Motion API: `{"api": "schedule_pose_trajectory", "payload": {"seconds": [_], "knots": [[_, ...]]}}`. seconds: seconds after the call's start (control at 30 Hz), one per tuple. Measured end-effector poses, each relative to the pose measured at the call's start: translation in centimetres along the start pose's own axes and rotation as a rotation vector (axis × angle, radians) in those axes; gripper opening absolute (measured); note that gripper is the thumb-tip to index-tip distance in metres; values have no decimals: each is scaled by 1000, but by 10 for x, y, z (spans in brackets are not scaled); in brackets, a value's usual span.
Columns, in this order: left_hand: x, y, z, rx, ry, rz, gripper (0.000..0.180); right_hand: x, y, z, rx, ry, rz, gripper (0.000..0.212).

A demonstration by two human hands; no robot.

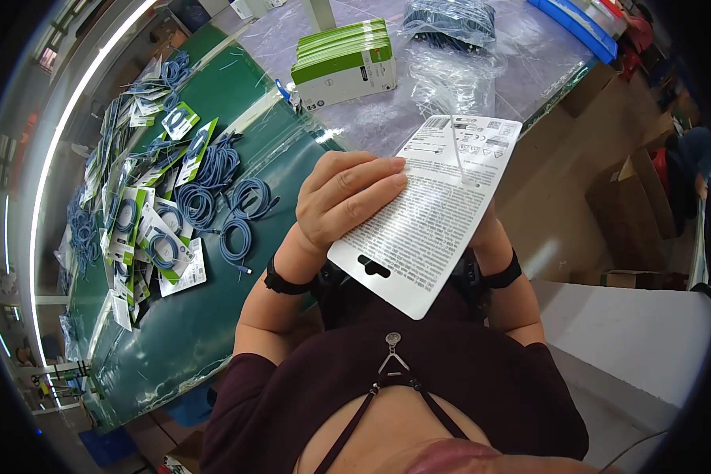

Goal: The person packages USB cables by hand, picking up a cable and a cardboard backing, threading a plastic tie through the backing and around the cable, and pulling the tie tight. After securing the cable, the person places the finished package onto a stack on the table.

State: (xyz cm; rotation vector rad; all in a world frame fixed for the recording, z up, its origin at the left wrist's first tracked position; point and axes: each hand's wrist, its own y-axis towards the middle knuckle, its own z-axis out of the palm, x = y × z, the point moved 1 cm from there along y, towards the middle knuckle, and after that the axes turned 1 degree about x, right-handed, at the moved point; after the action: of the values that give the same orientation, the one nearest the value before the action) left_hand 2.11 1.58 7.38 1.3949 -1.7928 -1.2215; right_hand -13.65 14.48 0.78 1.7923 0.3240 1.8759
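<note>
A white cardboard packaging card (pixel 426 225), printed on the side facing me and with a black hang hole near its lower end, is held up tilted in front of my body. My left hand (pixel 347 193) grips its left edge, fingers lying over the printed face and thumb out of sight. Behind the card's right side is my right hand (pixel 490 231); only its back near the wrist shows and its fingers are hidden. A thin whitish tie strip (pixel 456 146) sticks up from the card's upper part.
On the green table (pixel 276 229) to the left lie a heap of carded cables (pixel 162 237) and loose blue coiled cables (pixel 217 166). Beyond stand a stack of green-white cards (pixel 346 67), bagged cables (pixel 450 24) and crumpled clear plastic (pixel 454 79). Cardboard boxes (pixel 628 213) are at right.
</note>
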Motion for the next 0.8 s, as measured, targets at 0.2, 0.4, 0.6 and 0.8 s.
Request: {"api": "schedule_pose_trajectory", "payload": {"seconds": [0.2, 0.4, 0.6, 0.8], "knots": [[3, -38, 22, -201, -408, -754, 22, 18, 13, 20, -236, -317, -230, 24], [11, -41, 45, -471, -895, -946, 19, 43, 32, 34, -390, -826, -372, 10], [16, -49, 53, -553, -1067, -1018, 20, 25, 45, 35, -329, -783, -278, 13], [25, -55, 52, -555, -1021, -1067, 21, 18, 47, 32, -403, -463, -66, 16]]}}
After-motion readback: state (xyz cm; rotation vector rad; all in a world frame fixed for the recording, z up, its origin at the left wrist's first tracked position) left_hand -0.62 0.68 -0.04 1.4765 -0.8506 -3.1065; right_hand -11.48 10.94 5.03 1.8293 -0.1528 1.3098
